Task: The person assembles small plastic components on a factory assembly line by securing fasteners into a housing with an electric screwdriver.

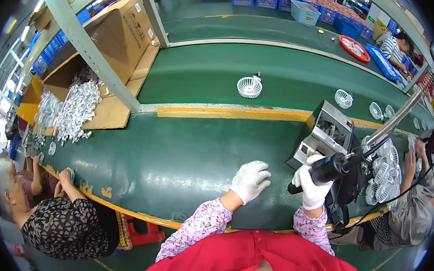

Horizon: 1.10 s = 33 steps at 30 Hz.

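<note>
Head view: a green conveyor bench (178,158) runs across the frame, seen from above by a person in a red top with floral sleeves.
Left hand: left hand (251,180) wears a white glove, fingers spread and loosely open, palm down on the bare belt, holding nothing.
Right hand: right hand (311,185) in a white glove is closed around the black body of a powered screwdriver (330,168), whose cable and spring arm (401,114) rise to the upper right.
Screwdriver position: it lies tilted across the fist, just in front of a grey metal machine (327,130) at the right of the belt.
Fan grilles: 1 white fan grille (250,87) sits alone on the far belt; a heap of white grilles (383,171) lies just right of the screwdriver.
Boxes: open cardboard boxes (119,36) with white parts stand at upper left.
Others: 1 person in a dark patterned top (62,227) sits at the left; another works at the right edge.
</note>
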Each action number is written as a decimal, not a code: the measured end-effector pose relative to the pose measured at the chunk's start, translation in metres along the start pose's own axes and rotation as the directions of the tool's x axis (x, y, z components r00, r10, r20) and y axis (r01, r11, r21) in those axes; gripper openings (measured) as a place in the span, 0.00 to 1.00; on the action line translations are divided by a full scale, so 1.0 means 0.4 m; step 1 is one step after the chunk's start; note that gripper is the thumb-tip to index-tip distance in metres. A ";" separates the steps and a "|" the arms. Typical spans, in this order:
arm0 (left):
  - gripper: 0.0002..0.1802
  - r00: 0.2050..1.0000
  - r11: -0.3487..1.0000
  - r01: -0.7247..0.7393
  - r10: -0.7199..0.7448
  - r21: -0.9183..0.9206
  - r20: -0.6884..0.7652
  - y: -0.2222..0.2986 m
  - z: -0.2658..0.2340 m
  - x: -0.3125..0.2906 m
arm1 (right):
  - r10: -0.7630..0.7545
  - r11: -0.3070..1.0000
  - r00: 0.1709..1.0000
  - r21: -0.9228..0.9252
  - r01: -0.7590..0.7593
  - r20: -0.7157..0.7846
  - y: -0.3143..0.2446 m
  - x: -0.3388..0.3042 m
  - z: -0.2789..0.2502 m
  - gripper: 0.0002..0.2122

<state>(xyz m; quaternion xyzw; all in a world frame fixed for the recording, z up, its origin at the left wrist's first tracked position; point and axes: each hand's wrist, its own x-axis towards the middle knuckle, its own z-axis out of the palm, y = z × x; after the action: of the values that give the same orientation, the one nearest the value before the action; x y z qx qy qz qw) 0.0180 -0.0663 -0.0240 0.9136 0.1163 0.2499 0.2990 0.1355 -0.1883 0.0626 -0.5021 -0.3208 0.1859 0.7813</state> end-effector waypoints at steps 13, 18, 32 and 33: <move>0.12 0.999 1.000 0.011 -0.010 -0.020 0.035 -0.007 0.002 -0.002 | 0.031 0.999 0.999 -0.026 -0.031 -0.019 0.009 -0.005 -0.005 0.17; 0.12 1.000 1.000 0.003 -0.003 -0.015 0.031 -0.005 0.000 -0.001 | 0.029 0.999 0.999 -0.031 -0.030 -0.034 0.005 -0.004 0.000 0.17; 0.19 0.962 0.978 0.000 0.057 0.209 -0.266 -0.041 -0.081 0.031 | -0.005 0.999 1.000 -0.042 0.004 -0.017 0.003 -0.005 0.003 0.15; 0.22 0.948 0.958 0.150 -0.070 0.243 -0.312 -0.056 -0.135 0.049 | -0.038 0.997 0.999 -0.071 0.036 -0.030 0.000 -0.004 0.001 0.14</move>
<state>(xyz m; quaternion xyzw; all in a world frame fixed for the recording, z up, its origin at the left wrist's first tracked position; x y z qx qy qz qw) 0.0047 -0.0150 0.0077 0.8886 0.2436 0.3507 0.1672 0.1341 -0.1890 0.0624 -0.5261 -0.3242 0.1522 0.7713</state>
